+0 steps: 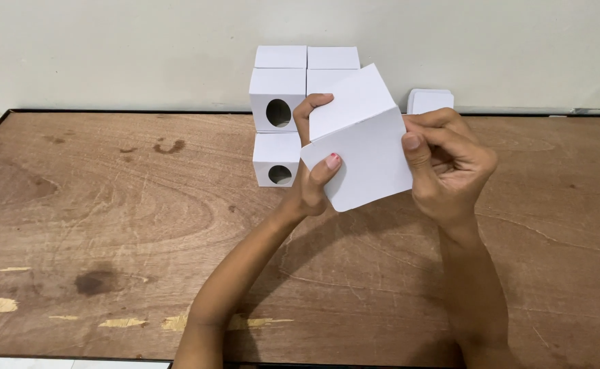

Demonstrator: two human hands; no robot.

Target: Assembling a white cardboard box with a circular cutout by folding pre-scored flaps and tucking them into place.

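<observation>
Both hands on a creased white card sheet (359, 140)

Left hand (311, 179) and right hand (450, 164) each have a tight grip on its edges, above the brown wooden counter (108, 219), stacked white holed boxes (277, 130) behind.

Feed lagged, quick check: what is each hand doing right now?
Left hand: shut on the white folded card, thumb on its front.
Right hand: shut on the same card's right edge.

White card sheet (361, 154), creased, tilted, held above table.
</observation>
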